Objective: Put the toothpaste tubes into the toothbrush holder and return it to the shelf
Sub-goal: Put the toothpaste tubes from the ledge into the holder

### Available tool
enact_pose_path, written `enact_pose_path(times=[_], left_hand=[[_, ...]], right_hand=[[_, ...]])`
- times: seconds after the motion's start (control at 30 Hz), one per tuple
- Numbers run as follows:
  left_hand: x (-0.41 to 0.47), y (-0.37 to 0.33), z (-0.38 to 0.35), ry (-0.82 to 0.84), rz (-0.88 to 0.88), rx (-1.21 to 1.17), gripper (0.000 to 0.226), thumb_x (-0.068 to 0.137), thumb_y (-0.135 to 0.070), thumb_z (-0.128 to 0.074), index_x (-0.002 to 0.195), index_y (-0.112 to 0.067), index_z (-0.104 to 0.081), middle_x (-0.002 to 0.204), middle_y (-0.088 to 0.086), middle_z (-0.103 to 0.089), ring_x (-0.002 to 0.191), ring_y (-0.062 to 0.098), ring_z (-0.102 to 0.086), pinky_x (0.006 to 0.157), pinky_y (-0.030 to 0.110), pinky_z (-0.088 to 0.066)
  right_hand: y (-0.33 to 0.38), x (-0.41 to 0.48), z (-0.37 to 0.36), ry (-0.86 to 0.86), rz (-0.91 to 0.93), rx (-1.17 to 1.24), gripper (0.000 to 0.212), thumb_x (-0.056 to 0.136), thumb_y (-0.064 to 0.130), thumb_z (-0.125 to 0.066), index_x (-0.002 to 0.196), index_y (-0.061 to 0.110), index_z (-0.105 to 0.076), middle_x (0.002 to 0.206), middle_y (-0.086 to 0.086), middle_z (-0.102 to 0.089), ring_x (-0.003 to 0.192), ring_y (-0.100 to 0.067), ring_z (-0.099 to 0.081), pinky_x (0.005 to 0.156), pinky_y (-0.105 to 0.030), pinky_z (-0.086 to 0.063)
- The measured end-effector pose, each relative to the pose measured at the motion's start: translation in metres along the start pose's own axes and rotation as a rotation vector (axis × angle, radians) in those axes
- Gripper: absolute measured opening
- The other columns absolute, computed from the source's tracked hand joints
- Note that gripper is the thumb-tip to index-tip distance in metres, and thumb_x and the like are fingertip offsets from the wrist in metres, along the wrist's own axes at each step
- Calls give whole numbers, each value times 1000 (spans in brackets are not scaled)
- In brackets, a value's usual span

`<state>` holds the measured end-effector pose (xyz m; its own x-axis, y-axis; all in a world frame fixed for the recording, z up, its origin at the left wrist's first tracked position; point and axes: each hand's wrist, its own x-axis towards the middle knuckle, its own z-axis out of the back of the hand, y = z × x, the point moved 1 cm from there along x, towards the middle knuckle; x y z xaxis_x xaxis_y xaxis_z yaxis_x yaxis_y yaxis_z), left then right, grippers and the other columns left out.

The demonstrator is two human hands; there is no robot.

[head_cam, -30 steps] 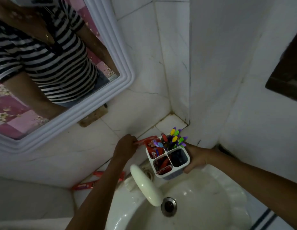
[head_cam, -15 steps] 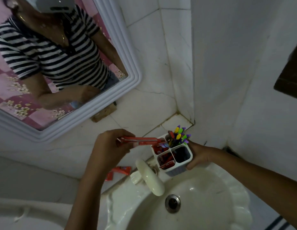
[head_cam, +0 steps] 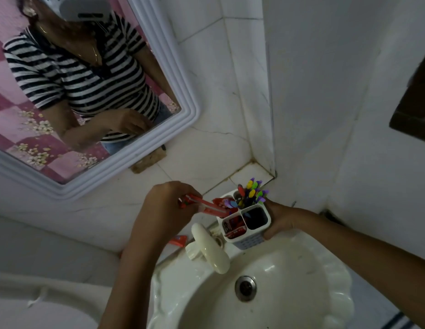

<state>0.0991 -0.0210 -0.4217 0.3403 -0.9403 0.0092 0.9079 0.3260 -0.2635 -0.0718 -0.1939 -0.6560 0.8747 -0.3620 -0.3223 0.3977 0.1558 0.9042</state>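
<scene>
A white four-compartment toothbrush holder (head_cam: 253, 241) hangs above the sink's back edge, gripped from the right by my right hand (head_cam: 279, 219). Colourful toothbrushes (head_cam: 251, 192) stand in its far compartment, and red tubes fill the near-left one. My left hand (head_cam: 168, 205) grips a red toothpaste tube (head_cam: 206, 206) lying almost level, its far end over the holder's left compartment. Another red tube (head_cam: 178, 240) lies on the ledge behind my left forearm, mostly hidden.
A cream tap (head_cam: 210, 248) juts over the white sink (head_cam: 325, 293) just below the holder. A white-framed mirror (head_cam: 183, 91) hangs on the tiled wall at left. The wall corner lies close behind the holder.
My left hand has lifted the red tube from the ledge and brought its end over the holder's left compartment. The holder has stayed in my right hand.
</scene>
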Motion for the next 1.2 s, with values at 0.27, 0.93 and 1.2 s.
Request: enact_pose_path(times=[0.27,0.93,1.2], left_hand=[[32,-10,-64,230,2,175,26,82,-28,-72,105,-16,-74,92,2,-69,84,16,-63,71,26,-52],[27,117,-74,128,339,96,25,86,-18,-63,108,-29,-69,111,-2,-72,100,14,-66,83,23,-52],[-1,171,-169,329,27,592,29,63,-38,-83,84,-25,-67,79,-1,-67,73,22,-66,63,36,-51]], right_hand=[[6,-2,0,13,3,8,100,57,-6,-84,128,26,-21,115,14,-47,112,-9,-50,77,-1,-47],[-18,8,2,-21,-2,-68,99,48,13,-87,135,19,-40,127,2,-60,118,-8,-58,94,-26,-53],[-18,9,2,-23,-7,-88,100,43,21,-88,132,16,-43,125,0,-61,117,-12,-59,98,-35,-53]])
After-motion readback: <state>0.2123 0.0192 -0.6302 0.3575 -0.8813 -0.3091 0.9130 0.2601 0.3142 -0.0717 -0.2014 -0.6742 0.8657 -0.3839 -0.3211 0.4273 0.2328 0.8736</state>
